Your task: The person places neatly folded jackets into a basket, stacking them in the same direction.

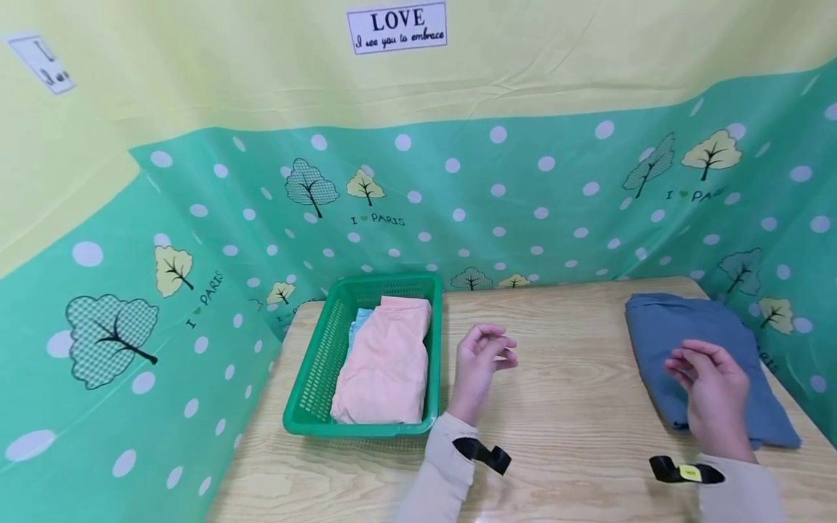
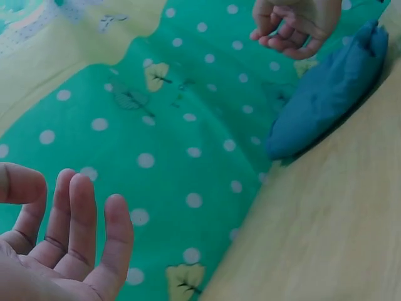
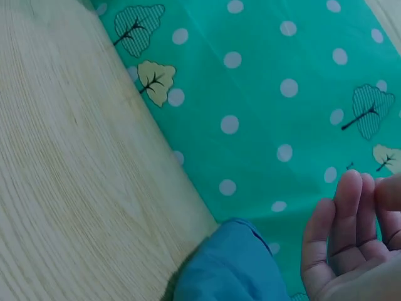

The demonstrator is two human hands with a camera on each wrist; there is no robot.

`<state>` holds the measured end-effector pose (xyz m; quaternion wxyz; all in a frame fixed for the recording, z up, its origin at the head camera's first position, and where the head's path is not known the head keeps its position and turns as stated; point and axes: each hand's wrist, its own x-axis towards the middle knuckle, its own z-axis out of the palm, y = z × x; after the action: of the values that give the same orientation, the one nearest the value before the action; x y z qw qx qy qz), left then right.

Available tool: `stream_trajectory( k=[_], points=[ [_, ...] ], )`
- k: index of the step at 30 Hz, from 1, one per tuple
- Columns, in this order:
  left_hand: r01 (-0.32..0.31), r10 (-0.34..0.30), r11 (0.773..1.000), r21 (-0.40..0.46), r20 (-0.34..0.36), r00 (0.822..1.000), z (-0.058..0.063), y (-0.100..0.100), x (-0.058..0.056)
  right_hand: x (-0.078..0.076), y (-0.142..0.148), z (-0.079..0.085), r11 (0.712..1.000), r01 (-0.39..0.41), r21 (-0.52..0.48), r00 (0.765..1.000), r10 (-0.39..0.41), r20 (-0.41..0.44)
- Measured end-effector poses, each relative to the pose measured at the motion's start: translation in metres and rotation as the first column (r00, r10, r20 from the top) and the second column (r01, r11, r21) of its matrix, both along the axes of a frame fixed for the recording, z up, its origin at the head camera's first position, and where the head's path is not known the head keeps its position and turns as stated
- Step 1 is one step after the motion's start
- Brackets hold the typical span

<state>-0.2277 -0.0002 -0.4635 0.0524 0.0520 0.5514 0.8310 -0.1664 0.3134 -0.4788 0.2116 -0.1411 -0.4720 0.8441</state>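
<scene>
My left hand (image 1: 480,367) hovers over the table just right of the green basket, its fingers loosely bent and holding nothing. In the left wrist view those fingers (image 2: 81,219) spread apart with bare air between them. My right hand (image 1: 716,388) is above the folded blue cloth (image 1: 686,327) at the table's right side, fingers relaxed and nothing in them. Beside the right hand, the right wrist view shows a bulging end of that blue cloth (image 3: 229,266). Folded pink cloth (image 1: 386,363) lies in the green basket (image 1: 307,370), partly covering a light blue cloth (image 1: 358,323).
A wood-grain table (image 1: 556,414) carries the basket on the left and the blue cloth on the right. Green and yellow printed curtain (image 1: 497,189) hangs behind the table and along both sides. Black straps (image 1: 484,454) circle both sleeved wrists.
</scene>
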Motion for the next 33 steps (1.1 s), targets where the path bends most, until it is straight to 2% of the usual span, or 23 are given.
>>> stream_trajectory(
  k=[5,10,16,21,22,25,29,31,33],
  points=[
    [0.045,-0.048,0.998,0.035,0.093,0.994,-0.019,0.027,0.001,0.003,0.013,0.002,0.991,0.117,-0.062,0.991,-0.113,0.068],
    [0.067,-0.076,0.996,0.055,0.185,0.980,-0.036,0.051,0.002,0.004,0.026,0.003,0.971,0.234,-0.049,0.958,-0.222,0.179],
    [0.088,-0.090,0.996,0.019,0.254,0.963,-0.046,0.079,0.006,0.002,0.037,-0.003,0.934,0.324,0.151,0.892,-0.355,0.280],
    [0.089,-0.085,0.996,0.002,0.304,0.949,-0.052,0.103,0.013,0.001,0.046,-0.006,0.909,0.347,0.230,0.869,-0.404,0.286],
    [0.085,-0.080,0.996,-0.001,0.312,0.947,-0.054,0.108,0.015,0.001,0.048,-0.007,0.906,0.345,0.247,0.863,-0.410,0.297],
    [0.079,-0.069,0.997,-0.019,0.331,0.941,-0.059,0.123,0.020,0.001,0.053,-0.008,0.875,0.285,0.390,0.820,-0.434,0.373],
    [0.076,-0.052,0.996,-0.054,0.352,0.934,-0.064,0.140,0.026,0.002,0.061,-0.011,0.808,0.076,0.584,0.758,-0.427,0.492],
    [0.075,-0.044,0.995,-0.072,0.362,0.931,-0.064,0.147,0.028,0.000,0.066,-0.012,0.786,-0.010,0.618,0.745,-0.407,0.529],
    [0.074,-0.037,0.994,-0.086,0.371,0.928,-0.064,0.155,0.028,-0.002,0.071,-0.014,0.748,-0.071,0.660,0.733,-0.410,0.543]
  ],
)
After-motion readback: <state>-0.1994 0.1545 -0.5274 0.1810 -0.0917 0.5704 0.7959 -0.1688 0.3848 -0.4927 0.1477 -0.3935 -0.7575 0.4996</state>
